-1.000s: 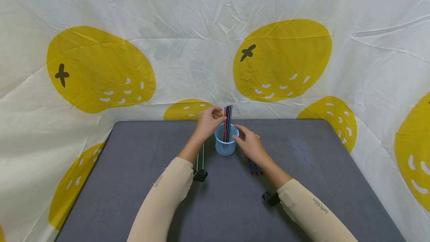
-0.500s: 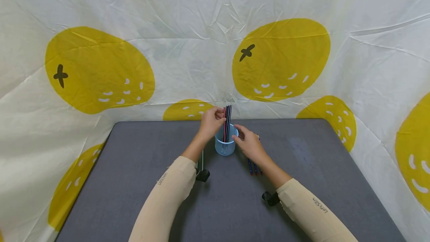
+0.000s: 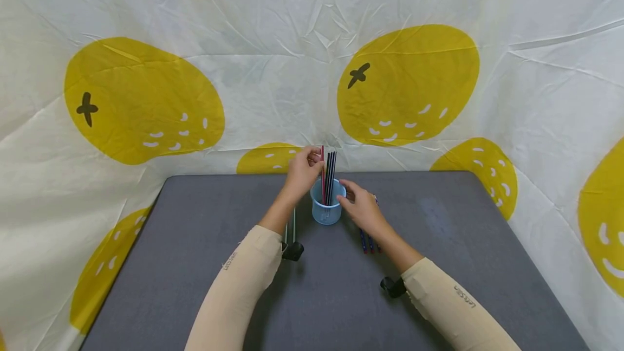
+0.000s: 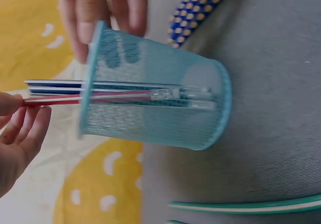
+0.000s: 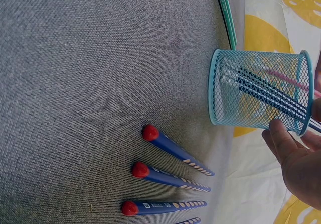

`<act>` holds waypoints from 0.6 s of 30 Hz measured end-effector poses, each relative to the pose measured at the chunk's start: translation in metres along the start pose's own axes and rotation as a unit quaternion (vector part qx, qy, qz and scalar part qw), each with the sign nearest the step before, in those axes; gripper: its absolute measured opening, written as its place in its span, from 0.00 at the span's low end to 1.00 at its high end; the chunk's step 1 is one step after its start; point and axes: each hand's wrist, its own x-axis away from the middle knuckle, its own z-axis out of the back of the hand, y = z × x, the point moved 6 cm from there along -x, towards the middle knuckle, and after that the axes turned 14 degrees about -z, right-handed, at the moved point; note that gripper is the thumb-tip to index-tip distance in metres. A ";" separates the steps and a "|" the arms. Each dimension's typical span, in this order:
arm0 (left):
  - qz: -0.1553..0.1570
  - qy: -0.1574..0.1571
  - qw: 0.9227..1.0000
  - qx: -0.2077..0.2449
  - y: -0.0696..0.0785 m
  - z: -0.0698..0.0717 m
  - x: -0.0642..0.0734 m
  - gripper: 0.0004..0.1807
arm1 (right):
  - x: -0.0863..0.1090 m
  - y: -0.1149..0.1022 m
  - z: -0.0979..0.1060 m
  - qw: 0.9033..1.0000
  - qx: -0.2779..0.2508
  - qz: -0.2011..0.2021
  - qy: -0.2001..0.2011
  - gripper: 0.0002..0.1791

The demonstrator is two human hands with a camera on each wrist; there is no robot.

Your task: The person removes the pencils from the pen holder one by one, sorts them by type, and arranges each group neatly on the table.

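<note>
A light-blue mesh pencil cup stands upright near the table's far edge. Several dark pencils with white stripes lean inside it. Between thumb and fingers, my left hand pinches the top of a red striped pencil, whose silver-ended lower part is inside the cup. My right hand holds the cup's right side near the rim, thumb in front and fingers behind. To the right of the cup lie several blue pencils with red ends, partly covered by the right hand in the head view.
Green striped pencils lie on the grey table left of the cup, partly behind the left forearm. A white cloth with yellow fruit shapes hangs right behind the table.
My left hand has shifted slightly left and up, and the red pencil now stands higher and apart from the dark ones. The right hand and the cup have stayed nearly still.
</note>
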 end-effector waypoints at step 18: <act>-0.088 0.051 0.995 -0.012 0.063 0.071 -0.020 0.16 | 0.000 0.002 -0.001 1.000 0.006 0.001 0.003 0.28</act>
